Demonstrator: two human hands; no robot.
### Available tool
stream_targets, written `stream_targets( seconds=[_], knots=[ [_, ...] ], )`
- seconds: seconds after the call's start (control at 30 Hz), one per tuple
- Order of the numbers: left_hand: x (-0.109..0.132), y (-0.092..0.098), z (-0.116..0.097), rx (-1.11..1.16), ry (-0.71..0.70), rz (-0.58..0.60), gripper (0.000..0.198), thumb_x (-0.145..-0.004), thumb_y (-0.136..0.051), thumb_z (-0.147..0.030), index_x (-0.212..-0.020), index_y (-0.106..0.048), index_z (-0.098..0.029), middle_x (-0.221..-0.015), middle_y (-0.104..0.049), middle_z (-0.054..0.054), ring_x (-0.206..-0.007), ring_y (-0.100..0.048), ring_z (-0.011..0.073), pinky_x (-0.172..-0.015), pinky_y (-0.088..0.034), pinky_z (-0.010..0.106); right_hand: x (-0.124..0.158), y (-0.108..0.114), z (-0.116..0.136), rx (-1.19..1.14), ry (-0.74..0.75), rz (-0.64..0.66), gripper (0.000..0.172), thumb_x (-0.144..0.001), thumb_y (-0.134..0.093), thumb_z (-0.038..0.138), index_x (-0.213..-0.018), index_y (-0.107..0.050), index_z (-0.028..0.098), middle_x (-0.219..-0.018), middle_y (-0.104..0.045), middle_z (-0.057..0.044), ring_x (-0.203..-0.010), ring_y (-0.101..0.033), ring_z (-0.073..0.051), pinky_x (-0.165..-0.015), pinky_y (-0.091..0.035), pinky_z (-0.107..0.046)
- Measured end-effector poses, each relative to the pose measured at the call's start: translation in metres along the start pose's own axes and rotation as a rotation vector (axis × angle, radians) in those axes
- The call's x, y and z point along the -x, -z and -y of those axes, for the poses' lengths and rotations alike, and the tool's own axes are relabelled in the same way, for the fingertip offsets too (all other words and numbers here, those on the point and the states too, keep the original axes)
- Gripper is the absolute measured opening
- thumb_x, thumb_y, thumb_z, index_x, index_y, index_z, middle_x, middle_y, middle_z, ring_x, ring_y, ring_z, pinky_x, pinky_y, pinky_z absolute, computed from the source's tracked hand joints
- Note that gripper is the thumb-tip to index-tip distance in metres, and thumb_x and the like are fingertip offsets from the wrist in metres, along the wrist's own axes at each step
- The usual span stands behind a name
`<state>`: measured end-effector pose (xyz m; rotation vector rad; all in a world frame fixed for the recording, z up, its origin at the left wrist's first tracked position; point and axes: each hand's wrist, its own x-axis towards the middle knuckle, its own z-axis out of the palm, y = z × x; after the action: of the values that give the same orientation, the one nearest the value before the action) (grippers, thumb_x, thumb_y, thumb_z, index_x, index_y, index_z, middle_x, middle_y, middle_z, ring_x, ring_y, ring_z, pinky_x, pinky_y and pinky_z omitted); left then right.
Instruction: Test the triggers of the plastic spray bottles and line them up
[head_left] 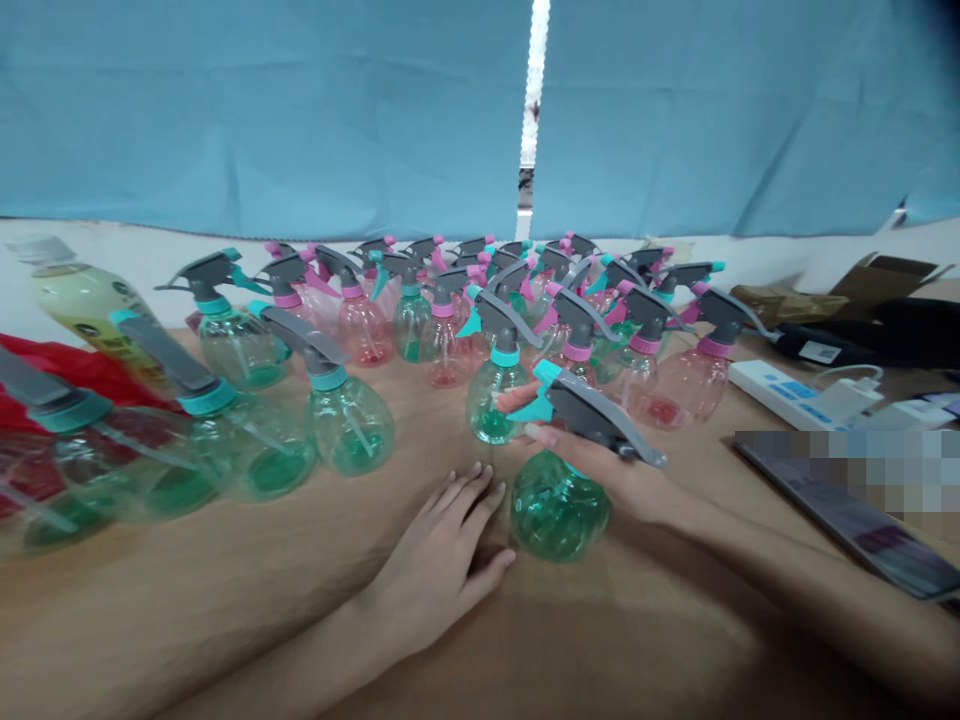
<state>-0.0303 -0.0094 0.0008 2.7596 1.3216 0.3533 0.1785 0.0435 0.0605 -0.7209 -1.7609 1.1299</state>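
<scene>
My right hand (631, 484) is wrapped round the neck of a green spray bottle (561, 508) with a grey and teal trigger head. The head hides part of the fingers, and the bottle looks slightly tilted. To its left, my left hand (450, 545) lies on the table with fingers outstretched and holds nothing. Just behind the held bottle stands another green spray bottle (495, 395), close to my right fingertips. A further green spray bottle (349, 420) is to the left of my left hand.
Pink spray bottles (686, 385) and green ones crowd the back of the wooden table (300, 600). More green bottles (255, 440) line the left, near a yellow-labelled bottle (94, 300) and red material (56, 365). A white power strip (787, 392) and a dark tablet-like device (862, 520) lie right.
</scene>
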Motion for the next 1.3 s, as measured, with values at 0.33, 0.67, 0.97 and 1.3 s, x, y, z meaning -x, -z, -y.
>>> stream_targets(
  seconds=[0.33, 0.67, 0.97, 1.3],
  knots=[
    [0.001, -0.001, 0.000, -0.021, -0.002, 0.001, 0.053, -0.096, -0.047, -0.045, -0.138, -0.043, -0.012, -0.146, -0.042, 0.015, -0.136, -0.035, 0.0282, -0.109, -0.031, 0.047, 0.001, -0.001, 0.002, 0.002, 0.013, 0.003, 0.031, -0.087, -0.060, 0.035, -0.118, -0.062, 0.031, -0.102, -0.066, -0.001, -0.079, -0.059, -0.016, -0.079, -0.048, -0.035],
    [0.001, 0.000, -0.001, -0.004, 0.009, 0.005, 0.054, -0.097, -0.046, -0.045, -0.139, -0.041, -0.011, -0.147, -0.040, 0.016, -0.136, -0.034, 0.0288, -0.108, -0.032, 0.049, 0.001, 0.000, 0.002, -0.020, -0.040, 0.007, 0.032, -0.087, -0.059, 0.036, -0.118, -0.060, 0.028, -0.092, -0.064, -0.001, -0.077, -0.059, -0.016, -0.070, -0.049, -0.032],
    [0.001, 0.000, -0.003, 0.014, 0.018, 0.008, 0.053, -0.095, -0.049, -0.044, -0.137, -0.044, -0.011, -0.146, -0.041, 0.016, -0.135, -0.036, 0.0298, -0.109, -0.032, 0.049, 0.003, -0.001, -0.004, -0.013, -0.063, -0.006, 0.026, -0.085, -0.061, 0.040, -0.107, -0.062, 0.025, -0.081, -0.063, 0.000, -0.066, -0.059, -0.015, -0.061, -0.049, -0.030],
    [0.001, 0.001, -0.004, 0.023, 0.018, 0.006, 0.054, -0.095, -0.050, -0.042, -0.137, -0.043, -0.009, -0.145, -0.043, 0.016, -0.136, -0.034, 0.0285, -0.110, -0.031, 0.048, 0.001, 0.000, -0.001, 0.028, -0.023, -0.015, 0.024, -0.088, -0.057, 0.036, -0.110, -0.064, 0.028, -0.081, -0.067, 0.000, -0.076, -0.062, -0.017, -0.077, -0.049, -0.036]
  ],
)
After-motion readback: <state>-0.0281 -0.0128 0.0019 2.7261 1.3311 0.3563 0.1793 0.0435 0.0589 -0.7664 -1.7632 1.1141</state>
